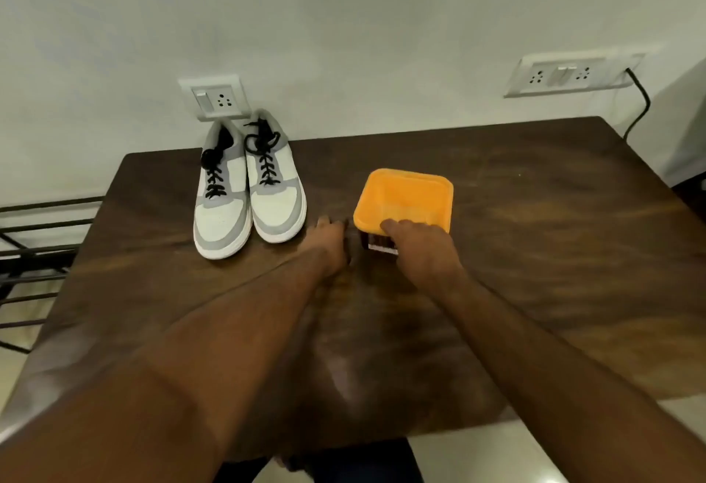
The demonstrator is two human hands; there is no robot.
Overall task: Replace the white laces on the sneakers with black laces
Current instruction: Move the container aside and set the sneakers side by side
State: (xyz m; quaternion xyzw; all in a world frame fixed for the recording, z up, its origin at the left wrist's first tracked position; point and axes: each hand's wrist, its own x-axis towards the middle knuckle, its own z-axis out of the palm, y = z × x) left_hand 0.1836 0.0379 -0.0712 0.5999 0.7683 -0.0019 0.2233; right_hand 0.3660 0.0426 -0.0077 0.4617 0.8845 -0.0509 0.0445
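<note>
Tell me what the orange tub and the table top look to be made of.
Orange tub: likely plastic, matte; even colour, thin moulded rim, rounded corners. Table: dark wood or wood-look laminate, semi-gloss; streaky grain with a soft sheen near the front edge. Which of the two cannot be told.

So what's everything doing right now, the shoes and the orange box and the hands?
Left sneaker: upright on table, black laces in.
Right sneaker: upright beside it, black laces in.
Orange container: open, tilted, looks empty.
Right hand: holds the container's near rim.
Left hand: blurred, low over the table.
</note>
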